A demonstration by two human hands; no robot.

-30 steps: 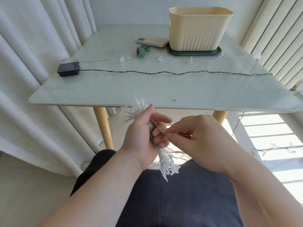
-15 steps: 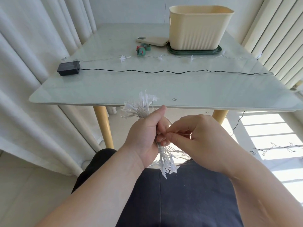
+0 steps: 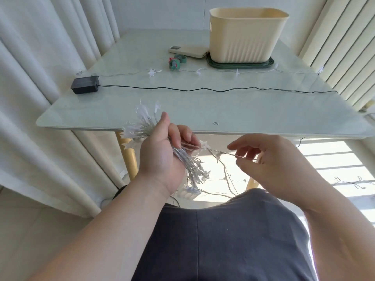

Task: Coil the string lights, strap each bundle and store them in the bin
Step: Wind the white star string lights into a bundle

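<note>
My left hand (image 3: 162,157) grips a coiled bundle of clear star string lights (image 3: 142,126) in front of the table's near edge; stars stick out above and below the fist. A loose strand (image 3: 225,154) runs right from the bundle to my right hand (image 3: 272,165), which pinches it between thumb and fingers. More strand hangs down to the floor. On the table lie a second star string (image 3: 152,72) and a black wire (image 3: 203,89) joined to a black battery box (image 3: 85,87). A cream bin (image 3: 243,35) stands at the back, with green straps (image 3: 176,62) left of it.
The bin stands on a dark green lid (image 3: 269,63). A phone (image 3: 188,51) lies beside it. The glass table (image 3: 203,114) has curtains on the left and blinds on the right. More wire (image 3: 349,182) lies on the sunlit floor at right.
My right hand has moved right, away from the left hand, drawing a length of strand out taut between them. The left hand rose slightly and tilted the bundle.
</note>
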